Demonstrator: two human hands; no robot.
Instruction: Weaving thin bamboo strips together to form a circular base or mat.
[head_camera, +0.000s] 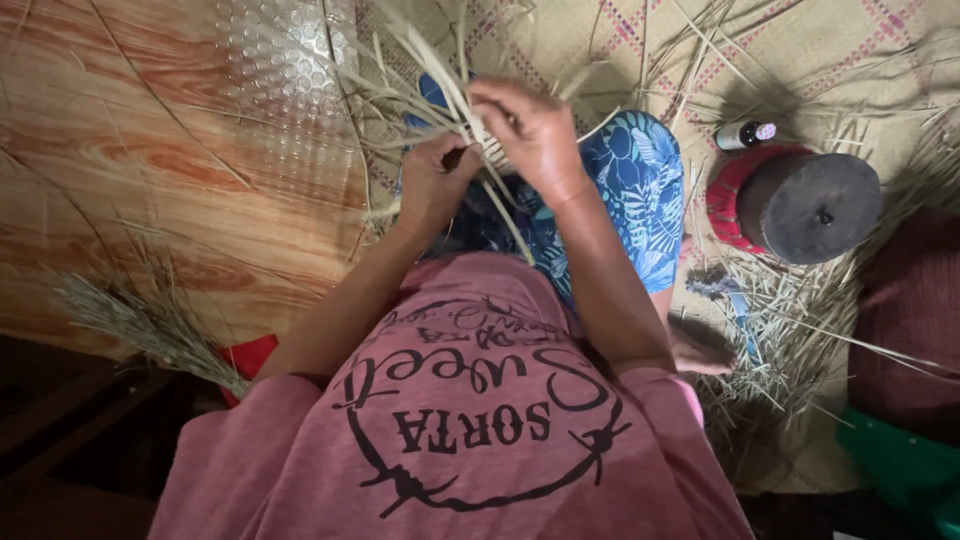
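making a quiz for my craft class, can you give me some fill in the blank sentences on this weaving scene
1. Both hands, left hand and right hand, work pale ____ strips into a small woven piece.
2. The person's shirt is ____.
3. The dark round lid sits on a ____ container.
4. A small bottle lies on the woven ____.

Missing words: straw; pink; red; mat

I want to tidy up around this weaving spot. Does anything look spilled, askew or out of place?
Loose pale straw strips lie scattered over the woven floor mat around the round dark lidded container, and a small dark bottle lies on its side beside it. Both hands hold the strips being woven.
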